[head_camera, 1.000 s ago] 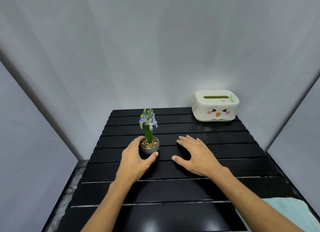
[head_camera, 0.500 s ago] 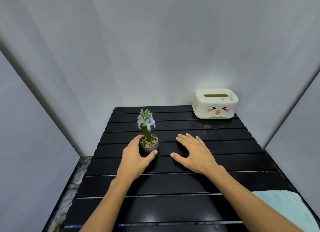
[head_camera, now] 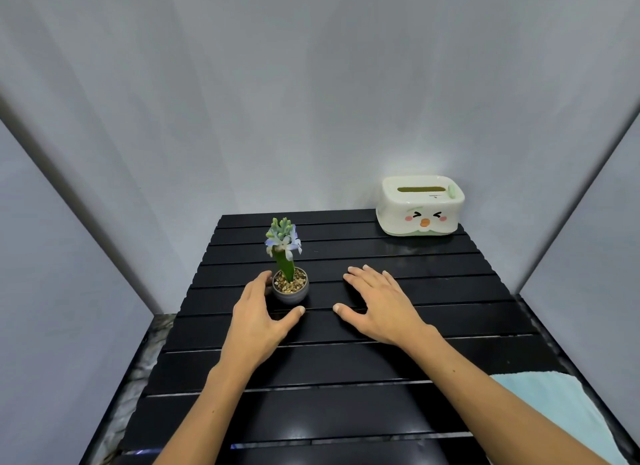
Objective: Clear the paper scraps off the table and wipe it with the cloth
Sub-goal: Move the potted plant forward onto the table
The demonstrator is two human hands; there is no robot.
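A: Head view, mid-frame: the left hand (head_camera: 258, 314) cups the pot (head_camera: 290, 289), fingers behind it, thumb in front. Since a second ago the thumb has slackened off the pot's near side, so the grip looks to be letting go.

B: And the right hand (head_camera: 379, 303)?

A: Flat and spread on the table (head_camera: 346, 412), holding nothing, as before.

B: Any scraps?

A: None visible on the slats. The cloth (head_camera: 561, 409) lies at the lower right edge, well apart from both hands.

B: So the plant's likely just set down; I'd guess clearing is done.
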